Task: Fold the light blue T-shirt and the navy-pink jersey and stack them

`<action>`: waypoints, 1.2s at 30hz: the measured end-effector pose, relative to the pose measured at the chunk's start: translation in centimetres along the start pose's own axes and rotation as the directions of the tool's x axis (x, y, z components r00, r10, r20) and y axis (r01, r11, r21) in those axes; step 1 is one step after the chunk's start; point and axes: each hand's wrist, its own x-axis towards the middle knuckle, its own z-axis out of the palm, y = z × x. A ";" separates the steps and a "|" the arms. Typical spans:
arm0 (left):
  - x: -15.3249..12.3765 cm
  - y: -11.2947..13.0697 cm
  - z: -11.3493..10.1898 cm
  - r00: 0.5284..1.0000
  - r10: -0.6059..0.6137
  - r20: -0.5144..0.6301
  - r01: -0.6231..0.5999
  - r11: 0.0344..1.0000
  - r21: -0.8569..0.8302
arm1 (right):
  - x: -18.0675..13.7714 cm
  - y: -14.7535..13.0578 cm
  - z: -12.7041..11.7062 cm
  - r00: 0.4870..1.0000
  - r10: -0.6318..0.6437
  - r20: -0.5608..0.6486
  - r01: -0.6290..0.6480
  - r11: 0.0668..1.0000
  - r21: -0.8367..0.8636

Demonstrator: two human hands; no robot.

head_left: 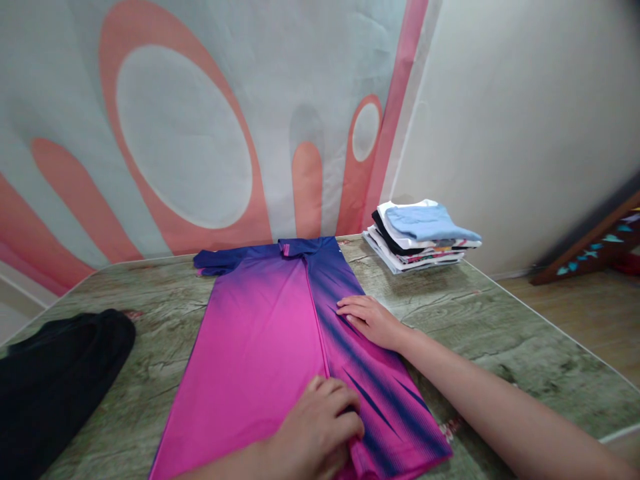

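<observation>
A person's left hand (320,423) curls its fingers around the folded edge of a pink and navy shirt (250,333) near the hem, fingertips drawn in together on the cloth, while the right hand (373,320) lies palm down higher up on the shirt's navy-streaked side, fingers extended and close together, pressing on the fabric rather than gripping it. The shirt rests in the middle of a wood-patterned table (480,320), its hem toward the person and its short navy sleeves at the far end, one sleeve reaching out to the left and the other folded in over the top. A streaked panel is turned over along the right side, its edge running lengthwise down the plain pink part, which fades to navy at the top. Beyond the right hand, near the table's far right edge, sits a stack of folded clothes (420,240), with a light blue piece on top and white, black and patterned layers beneath. Well apart from it, at the table's left, lies a black cloth (65,380), cut off by the frame. Behind the table hangs a backdrop (185,133) with coral and white rounded shapes, beside a plain pale wall (525,120).
</observation>
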 end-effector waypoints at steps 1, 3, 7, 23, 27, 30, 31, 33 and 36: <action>-0.1 0.1 -0.1 1.000 0.022 -0.014 -0.021 0.999 0.037 | 0.0 0.0 0.0 1.000 -0.003 0.001 0.003 1.000 0.002; -0.3 0.2 -0.2 0.997 0.056 -0.054 -0.052 0.995 0.080 | 0.0 0.1 0.1 1.000 -0.009 -0.002 0.009 1.000 0.004; -0.7 -0.1 0.6 0.976 0.195 -0.101 -0.189 0.980 0.067 | 0.0 0.4 -0.3 0.999 -0.018 -0.027 0.018 1.000 0.007; 2.1 -3.8 -6.4 0.999 -0.024 -0.032 0.018 0.983 -0.183 | 0.1 -4.2 -0.3 0.981 0.175 0.088 -0.134 0.928 -0.348; 8.6 -10.8 -6.7 0.971 -0.121 -0.205 0.161 0.968 0.192 | -0.1 -6.3 1.2 0.984 0.162 0.073 -0.134 0.948 -0.290; 12.9 -16.2 -5.8 0.952 -0.204 -0.227 0.276 0.894 0.353 | -0.4 -7.0 2.0 0.982 0.131 0.133 -0.096 0.964 -0.247; 13.7 -17.7 -5.7 0.944 -0.234 -0.231 0.309 0.870 0.384 | -0.5 -7.1 2.1 0.980 0.131 0.149 -0.093 0.967 -0.239; 14.6 -20.2 -5.9 0.925 -0.288 -0.248 0.370 0.832 0.413 | -0.6 -7.1 2.0 0.975 0.140 0.174 -0.098 0.968 -0.230; 14.4 -22.7 -7.1 0.900 -0.333 -0.279 0.426 0.804 0.415 | -0.6 -7.1 1.8 0.967 0.154 0.202 -0.106 0.967 -0.232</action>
